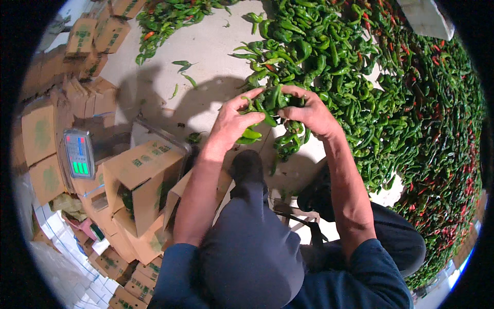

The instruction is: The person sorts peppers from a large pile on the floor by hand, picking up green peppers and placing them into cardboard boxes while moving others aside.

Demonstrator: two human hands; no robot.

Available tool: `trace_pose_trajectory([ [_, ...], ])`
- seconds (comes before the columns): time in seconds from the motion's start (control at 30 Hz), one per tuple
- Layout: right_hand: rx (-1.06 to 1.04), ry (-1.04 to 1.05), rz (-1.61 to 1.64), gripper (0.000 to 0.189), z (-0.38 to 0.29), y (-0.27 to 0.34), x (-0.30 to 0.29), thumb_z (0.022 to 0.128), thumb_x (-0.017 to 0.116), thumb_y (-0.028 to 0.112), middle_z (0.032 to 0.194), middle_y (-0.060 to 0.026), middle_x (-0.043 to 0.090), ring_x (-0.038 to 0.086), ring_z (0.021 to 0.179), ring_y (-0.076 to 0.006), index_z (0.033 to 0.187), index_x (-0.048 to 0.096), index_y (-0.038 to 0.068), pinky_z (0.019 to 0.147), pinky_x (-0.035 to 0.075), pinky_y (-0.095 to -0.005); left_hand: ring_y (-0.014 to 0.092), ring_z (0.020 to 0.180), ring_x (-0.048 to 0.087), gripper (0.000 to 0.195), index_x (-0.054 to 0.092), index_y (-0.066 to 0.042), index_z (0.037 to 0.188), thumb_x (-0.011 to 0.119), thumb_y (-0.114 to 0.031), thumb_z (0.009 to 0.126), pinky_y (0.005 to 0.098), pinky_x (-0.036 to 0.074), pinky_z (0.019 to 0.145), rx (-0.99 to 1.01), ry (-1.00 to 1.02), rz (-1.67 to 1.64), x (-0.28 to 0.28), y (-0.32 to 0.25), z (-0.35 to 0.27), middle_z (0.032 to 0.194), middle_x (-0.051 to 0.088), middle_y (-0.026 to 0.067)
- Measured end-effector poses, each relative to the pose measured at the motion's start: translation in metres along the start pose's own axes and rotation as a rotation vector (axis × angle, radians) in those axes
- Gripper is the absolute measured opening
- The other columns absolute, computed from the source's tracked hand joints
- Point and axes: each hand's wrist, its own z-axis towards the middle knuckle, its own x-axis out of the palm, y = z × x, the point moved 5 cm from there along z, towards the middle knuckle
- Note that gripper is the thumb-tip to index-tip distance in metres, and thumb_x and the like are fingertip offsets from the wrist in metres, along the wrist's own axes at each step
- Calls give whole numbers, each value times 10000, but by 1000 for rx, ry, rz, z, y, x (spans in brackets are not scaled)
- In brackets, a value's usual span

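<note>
Between my two hands is a bunch of green peppers [274,98], just above the pale floor. My left hand [236,117] cups the bunch from the left, its thumb on one long pepper. From the right, my right hand [308,112] curls round the same bunch with thumb and fingers. More green peppers [287,145] lie right below the hands. A large spread of green peppers [347,85] begins just beyond my right hand and covers the floor to the right.
An open cardboard box [154,185] stands left of my knees, beside a digital scale display [79,154]. More cardboard boxes [38,135] are stacked at the far left. Mixed red and green peppers [444,154] fill the far right. A smaller pepper pile [166,23] lies at the top.
</note>
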Motion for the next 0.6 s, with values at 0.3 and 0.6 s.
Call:
trace_pose_trajectory([
  [0.3, -87, 449, 60, 528, 15, 112, 141, 871, 709, 219, 933, -50, 705, 636, 734, -96, 1327, 547, 11, 527, 477, -229, 147, 934, 638, 592, 415, 18, 1436, 551, -26, 862, 288, 532, 777, 97, -25, 12, -100, -106, -126, 1136, 652, 99],
  [0.6, -248, 846, -256, 428, 4, 197, 336, 889, 696, 176, 985, -43, 684, 591, 755, -80, 1270, 569, 27, 513, 466, -225, 113, 951, 573, 589, 538, -56, 1383, 667, -72, 809, 273, 486, 853, 370, -469, 303, -217, -154, -296, 1053, 657, 31],
])
